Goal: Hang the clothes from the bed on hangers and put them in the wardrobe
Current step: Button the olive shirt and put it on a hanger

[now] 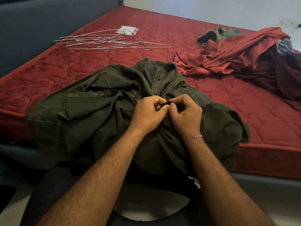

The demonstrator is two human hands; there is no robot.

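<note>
red quilted mattress (162, 35) lying on dark grey bed frame (32, 26), pale wall (211, 8) running behind, light floor (9, 207) showing below, dim lighting

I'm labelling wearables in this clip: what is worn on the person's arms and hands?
Both forearms are bare, with no sleeves in view. The left hand wears nothing: no ring, watch or glove shows. The right hand is ungloved too, but a thin twisted thread bracelet, red and white with a small knot, circles its wrist.
</note>
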